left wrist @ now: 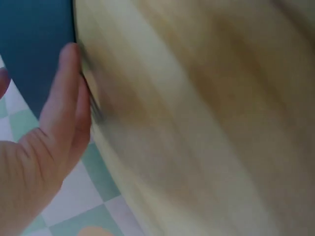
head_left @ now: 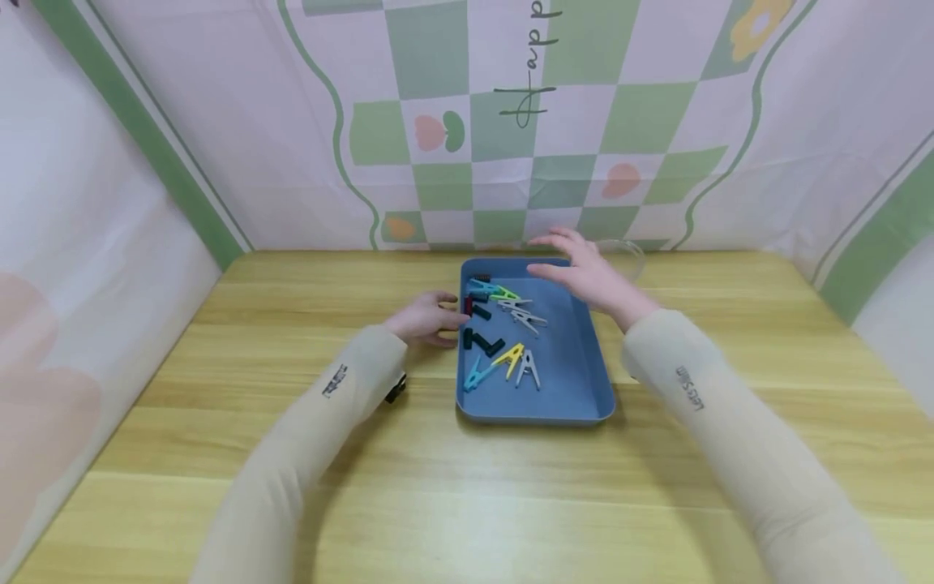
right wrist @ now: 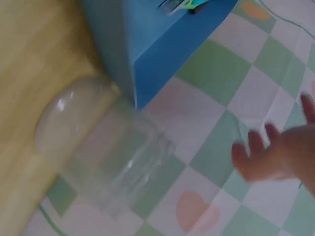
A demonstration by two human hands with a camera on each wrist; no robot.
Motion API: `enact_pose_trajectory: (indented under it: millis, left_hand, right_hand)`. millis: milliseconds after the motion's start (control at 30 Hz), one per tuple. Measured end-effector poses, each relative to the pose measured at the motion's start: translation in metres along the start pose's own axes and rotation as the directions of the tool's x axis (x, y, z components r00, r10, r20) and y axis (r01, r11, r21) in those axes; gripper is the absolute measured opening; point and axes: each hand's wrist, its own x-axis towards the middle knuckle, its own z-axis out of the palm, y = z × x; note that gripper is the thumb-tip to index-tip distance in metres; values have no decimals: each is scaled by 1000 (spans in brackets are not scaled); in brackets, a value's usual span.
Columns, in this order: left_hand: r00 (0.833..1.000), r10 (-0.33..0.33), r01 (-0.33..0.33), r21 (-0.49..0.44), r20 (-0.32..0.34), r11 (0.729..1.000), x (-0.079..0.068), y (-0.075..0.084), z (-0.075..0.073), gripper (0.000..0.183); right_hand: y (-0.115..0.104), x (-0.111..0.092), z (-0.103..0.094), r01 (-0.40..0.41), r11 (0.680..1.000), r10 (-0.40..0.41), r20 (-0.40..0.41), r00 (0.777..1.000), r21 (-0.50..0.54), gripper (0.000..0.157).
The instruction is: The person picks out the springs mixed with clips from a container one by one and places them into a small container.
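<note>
A blue-grey tray [head_left: 536, 421] stands on the wooden table, holding turquoise, green, grey and yellow clothespins [head_left: 510, 357] and several small dark pieces [head_left: 482, 311]. The left hand [head_left: 426, 318] is at the tray's left wall. In the left wrist view its fingers [left wrist: 63, 91] lie nearly straight against the outside of that wall. Above the tray's back right part, the right hand [head_left: 584, 272] is raised with its fingers spread and nothing in them. Behind it stands a clear plastic jar [right wrist: 108, 147], close to the tray's corner in the right wrist view.
A small red piece [head_left: 469, 306] is by the tray's left wall. A checked green and white cloth [head_left: 503, 182] hangs along the table's back edge. Beside the left sleeve shows a small black object [head_left: 396, 388]. Bare wooden table [head_left: 467, 503] extends in front of the tray.
</note>
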Motion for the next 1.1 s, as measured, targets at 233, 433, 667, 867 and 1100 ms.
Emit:
enact_pose_trajectory:
  millis: [233,433,667,867,1100]
  left_hand:
    - [1000,3,-2,38,-13,999,4,-2,4,59]
    - [1000,-7,8,66,-15,998,5,0,4,58]
    - [1000,-14,16,80,-24,997,4,3,5,57]
    - [1000,-22,23,83,-14,996,4,4,5,57]
    - [1000,-22,22,79,-6,997,3,6,5,57]
  right_hand:
    - [0,13,15,4,999,-13,179,984,51,43]
    - [4,20,24,17,1000,-23,264,964,23,45]
    - [1,27,30,51,999,-53,298,953,14,47]
    - [-1,33,41,72,997,-57,342,938,-34,38]
    - [-3,38,53,168,969,-82,402,912,-183,25]
